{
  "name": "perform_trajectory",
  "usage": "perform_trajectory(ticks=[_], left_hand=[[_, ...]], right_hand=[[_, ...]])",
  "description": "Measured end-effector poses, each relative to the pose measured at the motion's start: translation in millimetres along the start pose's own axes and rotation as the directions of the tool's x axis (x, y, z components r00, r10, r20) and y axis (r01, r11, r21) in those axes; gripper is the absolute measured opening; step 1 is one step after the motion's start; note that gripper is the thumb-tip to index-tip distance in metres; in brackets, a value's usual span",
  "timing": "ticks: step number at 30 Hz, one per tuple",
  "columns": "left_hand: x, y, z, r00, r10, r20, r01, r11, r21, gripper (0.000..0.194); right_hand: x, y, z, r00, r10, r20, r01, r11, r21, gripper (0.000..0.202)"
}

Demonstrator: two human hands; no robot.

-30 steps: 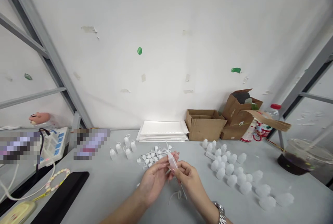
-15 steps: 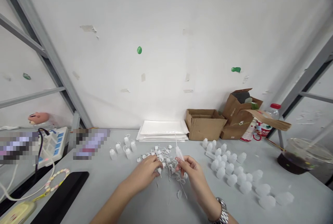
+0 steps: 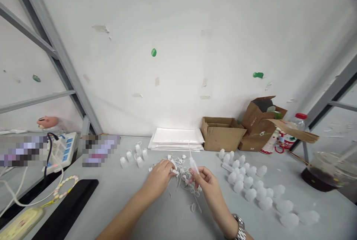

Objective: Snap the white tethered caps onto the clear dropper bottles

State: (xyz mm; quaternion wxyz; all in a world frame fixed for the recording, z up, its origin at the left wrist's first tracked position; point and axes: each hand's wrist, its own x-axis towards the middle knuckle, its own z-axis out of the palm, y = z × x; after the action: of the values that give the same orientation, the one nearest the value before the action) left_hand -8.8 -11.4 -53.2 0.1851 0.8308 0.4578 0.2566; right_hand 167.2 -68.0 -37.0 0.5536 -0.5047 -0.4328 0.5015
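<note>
My right hand (image 3: 206,180) is closed around a slim translucent plastic tube with a long thin tip (image 3: 192,162), the tip pointing up. My left hand (image 3: 159,177) reaches over a pile of small white caps with looped straps (image 3: 182,175); its thumb and fingers pinch at a white cap (image 3: 174,172) on the near side, partly hidden by the fingers. Left of the pile stand several small white bottles with looped caps (image 3: 139,162). On the right, several translucent uncapped bottles (image 3: 250,182) stand or lie in a group.
A stack of white sheets (image 3: 177,136) lies against the wall, beside an open cardboard box (image 3: 223,138) and a brown paper bag (image 3: 252,128). A cup of dark drink (image 3: 318,180) is at the right. A black flat object (image 3: 68,210) and a power strip (image 3: 65,149) are at the left.
My left hand has moved slightly up and away, its fingers now deeper over the caps. The right hand keeps the tube upright, nearly still. The camera view has shifted slightly.
</note>
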Motion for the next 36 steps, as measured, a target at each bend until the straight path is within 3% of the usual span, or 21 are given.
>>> perform_trajectory(ticks=[2, 4, 6, 9, 12, 19, 24, 27, 32, 34, 35, 36], left_hand=[[1, 5, -4.5, 0.990, -0.104, -0.094, 0.081, 0.971, -0.223, 0.015], [2, 12, -7.1, 0.960, -0.253, -0.122, 0.155, 0.839, -0.522, 0.023], [1, 19, -6.2, 0.928, -0.371, -0.030, 0.205, 0.576, -0.791, 0.028], [-2, 31, 0.7, 0.913, -0.371, 0.171, 0.245, 0.161, -0.956, 0.029], [-6, 39, 7.3, 0.919, -0.305, 0.250, 0.258, -0.016, -0.966, 0.026], [-6, 36, 7.0, 0.927, -0.278, 0.251, 0.245, -0.055, -0.968, 0.025], [-7, 44, 2.1, 0.923, -0.306, 0.233, 0.255, 0.037, -0.966, 0.030], [-6, 49, -1.2, 0.921, -0.339, 0.193, 0.250, 0.132, -0.959, 0.031], [-6, 46, -1.8, 0.914, -0.339, 0.224, 0.285, 0.144, -0.948, 0.031], [-7, 43, -1.1, 0.916, -0.320, 0.243, 0.296, 0.128, -0.947, 0.030], [-7, 42, -0.9, 0.917, -0.313, 0.250, 0.298, 0.119, -0.947, 0.030], [-6, 42, -0.9, 0.916, -0.312, 0.253, 0.300, 0.114, -0.947, 0.030]], right_hand=[[0, 3, -1, 0.998, -0.060, -0.026, 0.058, 0.996, -0.072, 0.036], [-1, 8, -1, 0.986, -0.158, -0.050, 0.145, 0.970, -0.197, 0.032], [-4, 12, 0, 0.968, -0.246, -0.044, 0.219, 0.920, -0.325, 0.026], [-10, 17, 4, 0.950, -0.313, -0.017, 0.272, 0.851, -0.449, 0.023], [-13, 20, 8, 0.931, -0.365, 0.001, 0.308, 0.783, -0.540, 0.019], [-13, 23, 7, 0.852, -0.509, 0.124, 0.444, 0.575, -0.687, 0.011], [-13, 22, 4, 0.704, -0.647, 0.294, 0.587, 0.296, -0.754, 0.009], [-12, 21, 4, 0.618, -0.718, 0.319, 0.601, 0.169, -0.781, 0.009], [-13, 23, 6, 0.507, -0.778, 0.371, 0.589, -0.002, -0.808, 0.014], [-14, 24, 8, 0.479, -0.792, 0.378, 0.583, -0.034, -0.812, 0.016], [-15, 25, 8, 0.489, -0.793, 0.363, 0.591, -0.004, -0.807, 0.016], [-15, 25, 9, 0.535, -0.777, 0.331, 0.605, 0.079, -0.792, 0.016]])
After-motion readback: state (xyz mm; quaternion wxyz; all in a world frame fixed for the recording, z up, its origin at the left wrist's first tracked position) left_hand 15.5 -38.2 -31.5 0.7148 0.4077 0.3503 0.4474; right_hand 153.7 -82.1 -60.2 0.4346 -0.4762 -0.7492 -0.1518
